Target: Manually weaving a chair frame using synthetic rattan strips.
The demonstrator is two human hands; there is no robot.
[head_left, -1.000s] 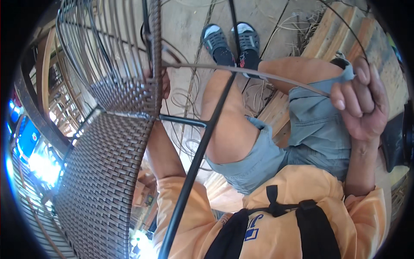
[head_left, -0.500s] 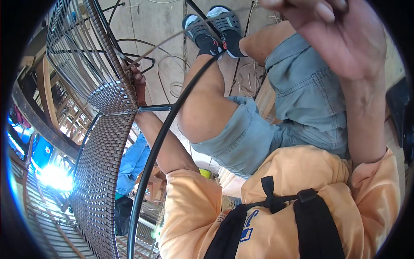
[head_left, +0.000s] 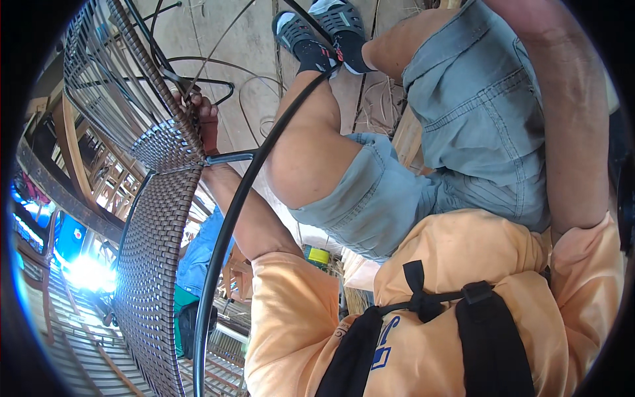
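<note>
A chair frame with dark brown woven wicker [head_left: 155, 218] fills the left side, its upper part still bare wire ribs [head_left: 106, 73]. My left hand [head_left: 205, 116] is closed on the edge of the weave, where the wicker meets a black crossbar [head_left: 228, 157]. A black metal tube [head_left: 231, 218] curves across my left arm and knee. My right forearm [head_left: 575, 119] runs up the right side and leaves the top edge, so my right hand is out of view. I sit in denim shorts [head_left: 423, 172] and an orange shirt.
Loose thin rattan strands [head_left: 254, 83] loop over the concrete floor near my shoes [head_left: 324, 33]. Wooden planks [head_left: 405, 135] lie under my legs. Another person in blue [head_left: 198, 255] is behind the frame. A small yellow-green container [head_left: 317, 255] sits near my elbow.
My right hand has risen from beside my knee and gone out of the top of the picture. My left hand has stayed on the weave edge while the view shifted.
</note>
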